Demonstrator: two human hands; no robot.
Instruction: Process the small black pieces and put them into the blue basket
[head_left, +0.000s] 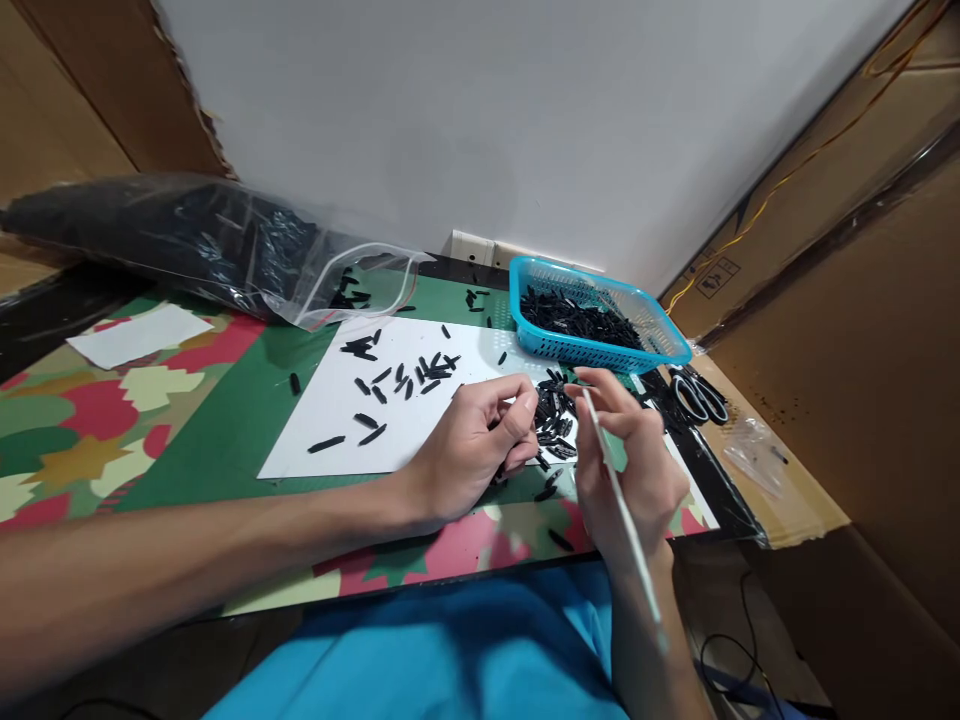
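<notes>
1. Pinching tight, the left hand [469, 445] curls its thumb and forefinger together over the near edge of the white sheet [337, 400]; something small seems caught between the fingertips, though what exactly is hidden.
2. Far left now: a clear plastic bag [202, 245] stuffed with black pieces lies on its side, mouth open toward the sheet, a few pieces spilling at the opening.
3. Underneath it all, the green cutting mat [240, 400] with its red and cream leaf pattern, and a loose slip of white paper [139, 335] well off to the left.
4. Centre: scattered black pieces [397, 380] dot the white sheet, lying apart from one another.
5. Just right of the left hand, a denser heap of black pieces [553, 415] sits between the two hands.
6. And the right hand [637, 470] is closed around a thin white stick [622, 500], held like a pen, tip pointing up toward the heap.
7. Behind it, the blue basket [660, 340] already carries a good layer of black pieces.
8. Scissors [697, 395] rest just right of the basket.
9. My read: midway through, with the basket partly filled, and the bag and the sheet still loaded.
</notes>
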